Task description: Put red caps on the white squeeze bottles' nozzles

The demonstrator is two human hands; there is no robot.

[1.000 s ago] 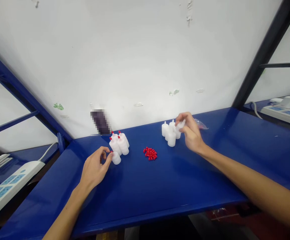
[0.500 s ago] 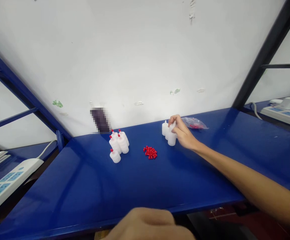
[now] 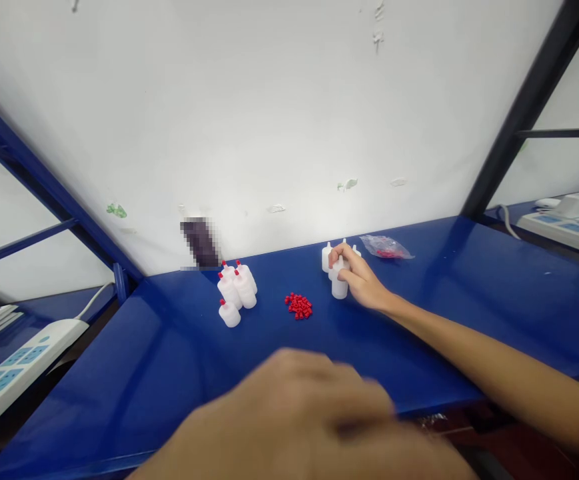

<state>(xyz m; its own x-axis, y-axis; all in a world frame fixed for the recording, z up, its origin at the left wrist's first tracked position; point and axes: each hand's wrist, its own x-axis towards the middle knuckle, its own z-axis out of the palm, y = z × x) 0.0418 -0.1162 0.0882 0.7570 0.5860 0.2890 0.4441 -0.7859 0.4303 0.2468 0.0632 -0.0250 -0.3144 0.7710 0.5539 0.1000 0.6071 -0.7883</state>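
My right hand (image 3: 356,277) is closed on a white squeeze bottle (image 3: 339,287), gripping it near the top. Behind it stand a few more white bottles (image 3: 326,257) with bare nozzles, partly hidden by the hand. A loose pile of small red caps (image 3: 298,306) lies to the left of that hand. Further left, a group of white bottles (image 3: 245,291) wears red caps on the nozzles; the nearest one (image 3: 230,315) is shorter in view. Large and blurred in the foreground is my left hand (image 3: 304,413), its fingers smeared by motion.
Everything stands on a blue table (image 3: 179,373) against a white wall. A clear plastic bag (image 3: 386,247) with red pieces lies at the back right. Power strips sit at the left (image 3: 24,367) and far right (image 3: 569,227). A pixelated dark object (image 3: 200,242) is at the back left.
My left hand has risen from the bottom edge and moved forward over the table. My right hand has drawn the white bottle slightly toward me and left, away from the bottles behind.
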